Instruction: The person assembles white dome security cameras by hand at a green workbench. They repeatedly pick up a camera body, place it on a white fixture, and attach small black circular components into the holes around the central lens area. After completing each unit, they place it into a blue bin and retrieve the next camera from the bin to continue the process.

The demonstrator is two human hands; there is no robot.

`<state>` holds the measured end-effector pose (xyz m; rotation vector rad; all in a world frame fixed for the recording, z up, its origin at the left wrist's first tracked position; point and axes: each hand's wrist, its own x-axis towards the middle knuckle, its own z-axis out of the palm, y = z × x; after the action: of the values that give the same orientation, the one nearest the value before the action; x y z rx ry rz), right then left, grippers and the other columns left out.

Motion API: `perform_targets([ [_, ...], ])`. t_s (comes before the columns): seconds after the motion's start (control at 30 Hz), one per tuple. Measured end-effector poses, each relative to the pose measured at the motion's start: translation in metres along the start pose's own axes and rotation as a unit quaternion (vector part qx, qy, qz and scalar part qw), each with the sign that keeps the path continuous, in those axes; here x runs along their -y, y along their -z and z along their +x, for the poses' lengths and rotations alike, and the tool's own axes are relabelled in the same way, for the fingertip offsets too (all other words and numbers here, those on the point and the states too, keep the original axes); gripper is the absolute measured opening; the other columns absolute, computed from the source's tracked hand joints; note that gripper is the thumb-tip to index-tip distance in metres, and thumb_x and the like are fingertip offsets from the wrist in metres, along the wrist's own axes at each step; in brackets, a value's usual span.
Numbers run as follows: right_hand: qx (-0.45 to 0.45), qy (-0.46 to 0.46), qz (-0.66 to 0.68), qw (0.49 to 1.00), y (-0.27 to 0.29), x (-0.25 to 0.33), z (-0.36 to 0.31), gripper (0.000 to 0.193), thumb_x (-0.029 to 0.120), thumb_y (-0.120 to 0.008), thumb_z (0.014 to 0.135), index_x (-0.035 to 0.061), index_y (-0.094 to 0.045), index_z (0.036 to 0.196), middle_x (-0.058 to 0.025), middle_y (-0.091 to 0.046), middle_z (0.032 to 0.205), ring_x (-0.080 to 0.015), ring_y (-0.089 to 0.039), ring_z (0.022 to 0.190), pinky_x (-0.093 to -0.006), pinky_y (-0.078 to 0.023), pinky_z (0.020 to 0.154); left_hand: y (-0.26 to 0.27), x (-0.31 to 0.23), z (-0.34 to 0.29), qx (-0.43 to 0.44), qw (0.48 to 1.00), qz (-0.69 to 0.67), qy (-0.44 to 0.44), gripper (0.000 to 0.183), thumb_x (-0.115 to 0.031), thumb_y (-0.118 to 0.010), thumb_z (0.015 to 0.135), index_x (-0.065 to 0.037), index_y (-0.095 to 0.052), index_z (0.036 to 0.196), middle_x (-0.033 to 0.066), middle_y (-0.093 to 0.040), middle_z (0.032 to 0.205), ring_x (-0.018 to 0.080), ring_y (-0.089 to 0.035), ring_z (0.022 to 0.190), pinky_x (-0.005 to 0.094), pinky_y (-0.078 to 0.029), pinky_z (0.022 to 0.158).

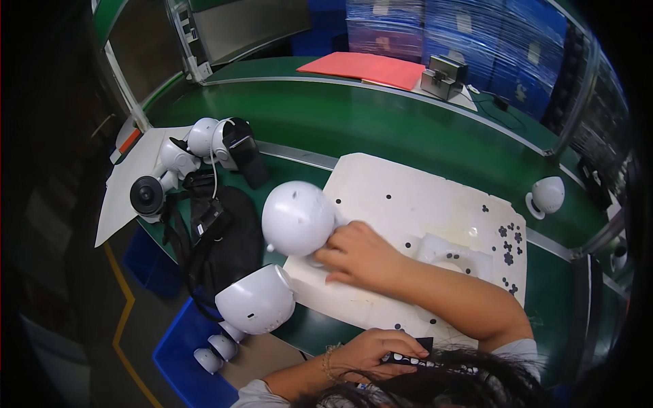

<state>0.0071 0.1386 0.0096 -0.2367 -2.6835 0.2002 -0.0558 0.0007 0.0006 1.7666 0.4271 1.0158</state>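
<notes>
My right hand (364, 257) reaches across the white board, its fingers curled at the lower right side of a white ball-shaped camera (298, 217). The fingertips are partly hidden against it. Close to my body, my left hand (377, 353) is closed on a black strip with a row of white dots (407, 360); hair covers part of the strip. Just below the ball-shaped camera, a white rounded housing (255, 299) lies tilted near the table's front edge. Small round black pads (508, 258) are scattered over the white board (367, 180), mostly at its right.
Several white cameras (203, 138) and a black bag (235, 228) with cables occupy the left side. A blue bin (183, 347) below holds more white parts. Another white camera (547, 195) stands at the right on the green belt. Behind are a red sheet (367, 66) and a metal box (443, 77).
</notes>
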Motion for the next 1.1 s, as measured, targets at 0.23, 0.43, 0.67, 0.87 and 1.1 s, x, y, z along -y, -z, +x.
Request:
perform_targets([
  [0.23, -0.263, -0.269, 0.19, 0.907, 0.068, 0.003, -0.047, 0.02, 0.021, -0.058, 0.08, 0.0039, -0.054, 0.09, -0.0058, -0.056, 0.072, -0.0204, -0.055, 0.067, -0.0309, -0.043, 0.063, -0.008, 0.0, 0.005, -0.02, 0.999, -0.023, 0.039, 0.032, -0.001, -0.064, 0.07, -0.003, -0.058, 0.101, 0.0113, -0.06, 0.099, 0.0214, -0.058, 0.09, 0.03, -0.046, 0.077],
  [0.43, -0.391, -0.42, 0.522, 0.63, 0.117, 0.046, -0.148, 0.026, 0.018, -0.048, 0.087, 0.0038, -0.042, 0.107, -0.0073, -0.058, 0.08, -0.0135, -0.058, 0.07, -0.0253, -0.047, 0.065, -0.009, -0.017, 0.011, -0.019, 0.975, 0.013, 0.221, 0.029, -0.008, -0.065, 0.076, -0.005, -0.058, 0.103, 0.0085, -0.061, 0.085, 0.0148, -0.058, 0.073, 0.025, -0.046, 0.069],
  [0.67, -0.279, -0.513, 0.449, 0.676, 0.112, 0.075, -0.195, 0.039, 0.015, -0.053, 0.084, 0.0018, -0.035, 0.116, -0.01, -0.057, 0.087, -0.0176, -0.058, 0.077, -0.0286, -0.047, 0.069, -0.025, -0.015, 0.024, -0.182, 0.964, -0.008, 0.192, 0.023, -0.006, -0.065, 0.075, 0.001, -0.059, 0.096, 0.0088, -0.062, 0.083, 0.0101, -0.057, 0.073, 0.0214, -0.045, 0.068],
  [0.87, -0.259, -0.259, 0.118, 0.923, 0.118, 0.091, -0.2, 0.053, 0.015, -0.071, 0.069, 0.0053, -0.043, 0.113, -0.0065, -0.056, 0.085, -0.0211, -0.054, 0.079, -0.0331, -0.041, 0.071, -0.034, -0.014, 0.031, -0.225, 0.957, 0.03, 0.181, 0.018, -0.002, -0.065, 0.074, 0.004, -0.059, 0.09, 0.0085, -0.062, 0.075, 0.01, -0.056, 0.067, 0.0226, -0.045, 0.062],
  [1.1, -0.217, -0.264, 0.146, 0.929, 0.119, 0.094, -0.201, 0.031, 0.013, -0.067, 0.071, 0.008, -0.055, 0.099, -0.0073, -0.06, 0.081, -0.0247, -0.057, 0.07, -0.0329, -0.045, 0.063, -0.04, -0.015, 0.041, -0.221, 0.956, 0.106, 0.161, 0.016, -0.004, -0.07, 0.068, 0.003, -0.059, 0.079, 0.0091, -0.06, 0.067, 0.0124, -0.055, 0.056, 0.0228, -0.044, 0.053],
])
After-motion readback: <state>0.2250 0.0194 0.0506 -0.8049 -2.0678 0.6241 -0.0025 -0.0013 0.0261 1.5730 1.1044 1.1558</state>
